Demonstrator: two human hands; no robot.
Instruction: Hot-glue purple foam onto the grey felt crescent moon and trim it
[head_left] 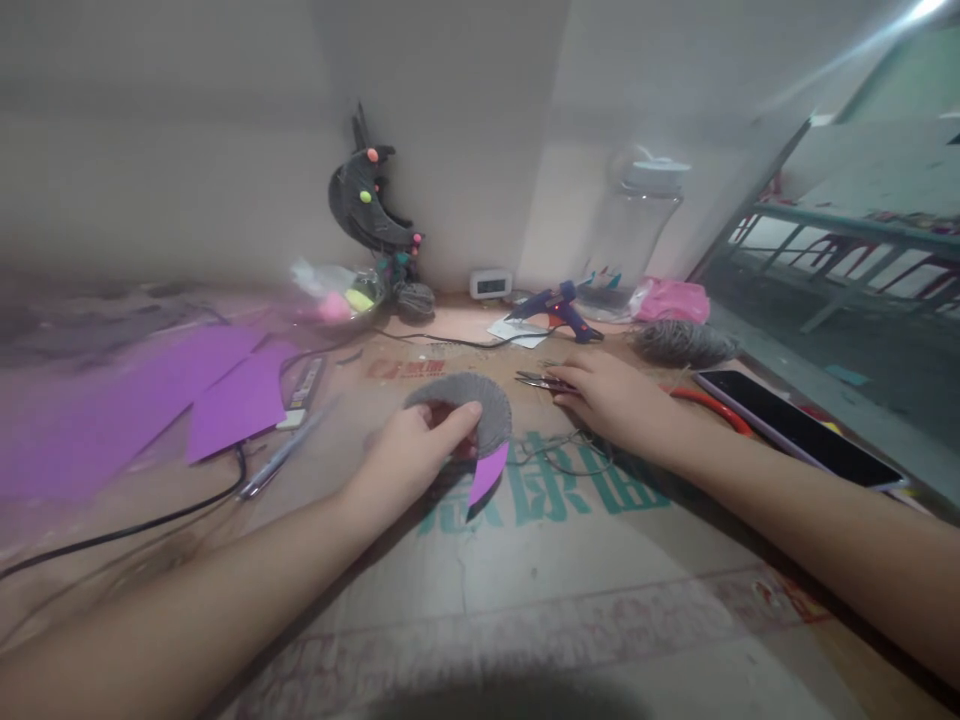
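Note:
My left hand (431,440) is closed on a crescent (491,405) of purple card wrapped in grey yarn, pinched between thumb and fingers. Its lower tip (490,475) is bare purple card. To the right, my right hand (600,395) lies low over the table with its fingers closed around scissors; their metal blades (536,381) point left, and a red-orange handle (709,405) shows behind the wrist. Loose grey yarn (574,452) trails on the table between the hands.
Purple card sheets (236,400) and a pen (281,455) lie left. At the back are a blue glue gun (559,308), a small clock (490,284), a clear jar (626,240) and a decorated dark crescent (360,205). A grey yarn bundle (686,343) and a phone (799,425) lie right.

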